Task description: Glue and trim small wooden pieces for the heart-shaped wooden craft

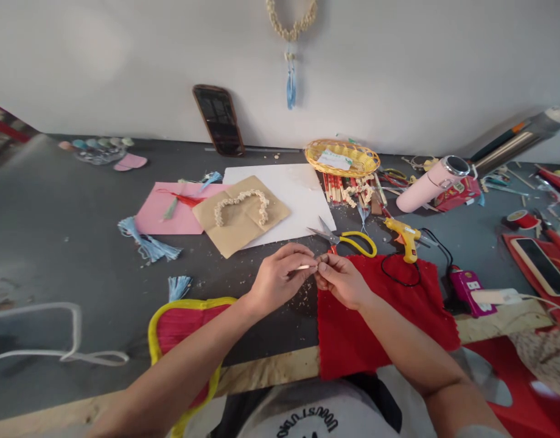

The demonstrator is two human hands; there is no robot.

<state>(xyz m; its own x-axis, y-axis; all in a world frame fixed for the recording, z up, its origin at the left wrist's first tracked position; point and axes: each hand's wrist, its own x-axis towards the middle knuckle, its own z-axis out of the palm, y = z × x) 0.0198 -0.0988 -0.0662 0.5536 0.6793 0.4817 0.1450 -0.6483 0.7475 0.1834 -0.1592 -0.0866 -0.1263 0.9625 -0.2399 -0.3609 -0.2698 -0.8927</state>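
Observation:
My left hand (280,277) is closed in a pinch on a short, thin pale stick (304,266) above the front of the dark table. My right hand (346,283) meets it at the stick's end, fingertips pressed together; whatever they grip is too small to make out. Just beyond my hands lie scissors (360,241) with yellow handles. A red cloth (375,328) spreads beneath my right hand and forearm. Behind my left hand, a curved strand of pale beads (241,198) rests on a brown paper sheet (232,240), which overlaps a white sheet (284,182).
Blue tassels (147,240) and pink paper (170,210) lie to the left. A yellow basket (344,146), a pink bottle (433,184) and a yellow glue gun (404,234) stand or lie right. A phone (220,120) leans on the wall, where a bead strand (291,27) hangs.

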